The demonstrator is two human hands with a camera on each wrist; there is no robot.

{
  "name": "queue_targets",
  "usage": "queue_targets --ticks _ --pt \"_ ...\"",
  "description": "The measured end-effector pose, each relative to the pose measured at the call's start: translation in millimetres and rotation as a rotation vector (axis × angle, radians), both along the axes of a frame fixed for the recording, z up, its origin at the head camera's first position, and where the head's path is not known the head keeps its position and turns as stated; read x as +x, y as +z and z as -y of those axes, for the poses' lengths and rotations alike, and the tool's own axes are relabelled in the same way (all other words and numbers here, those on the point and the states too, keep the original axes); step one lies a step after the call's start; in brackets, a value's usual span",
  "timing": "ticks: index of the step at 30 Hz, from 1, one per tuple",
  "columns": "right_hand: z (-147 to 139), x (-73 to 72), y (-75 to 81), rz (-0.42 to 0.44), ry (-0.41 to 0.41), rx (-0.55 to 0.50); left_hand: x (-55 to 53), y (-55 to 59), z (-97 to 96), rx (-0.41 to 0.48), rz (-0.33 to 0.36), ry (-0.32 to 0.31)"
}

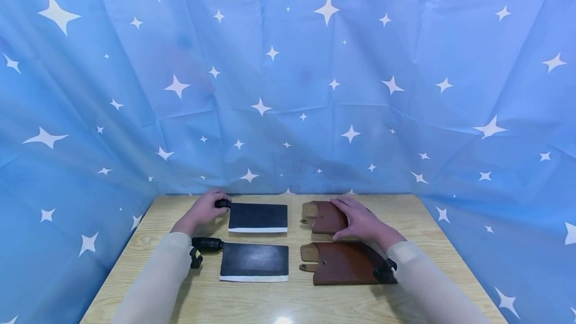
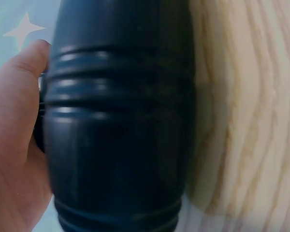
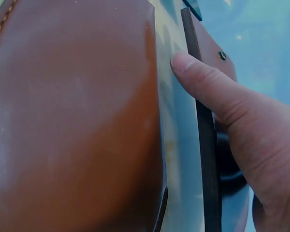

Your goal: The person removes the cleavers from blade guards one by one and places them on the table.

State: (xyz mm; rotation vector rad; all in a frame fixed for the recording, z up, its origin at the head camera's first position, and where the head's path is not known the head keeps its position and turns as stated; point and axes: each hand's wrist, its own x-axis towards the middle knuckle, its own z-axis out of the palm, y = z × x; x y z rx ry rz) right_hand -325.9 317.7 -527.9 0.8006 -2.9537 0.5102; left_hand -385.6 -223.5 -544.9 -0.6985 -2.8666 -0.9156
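Note:
Two cleavers with black blades, pale cutting edges and black handles lie on the left. My left hand [image 1: 203, 210] grips the handle of the far cleaver [image 1: 258, 216], its fingers partly hidden behind it. The near cleaver [image 1: 254, 260] lies below, and its ridged handle [image 2: 118, 145] fills the left wrist view. On the right, my right hand [image 1: 361, 221] holds the far brown leather sheath [image 1: 326, 217], thumb along the near edge and fingers at the far side. Under that forearm lies the near leather sheath [image 1: 348, 264], with a snap strap on its left end.
Everything lies on a light wood-grain table [image 1: 252, 304]. A blue curtain [image 1: 288, 79] with white stars hangs behind the table and along both sides. Black wrist cameras sit on both wrists, the left one [image 1: 196, 258] close to the near cleaver's handle.

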Motion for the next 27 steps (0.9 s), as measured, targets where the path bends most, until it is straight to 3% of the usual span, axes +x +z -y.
queue_targets --ticks 14,27 --pt "5.5 -9.1 -10.0 0.087 0.011 0.016 -5.6 -15.5 0.8 -0.034 0.024 -0.009" --pt "8.5 -12.9 -10.2 0.188 0.052 0.008 -1.3 -10.5 -4.5 -0.084 0.024 0.015"
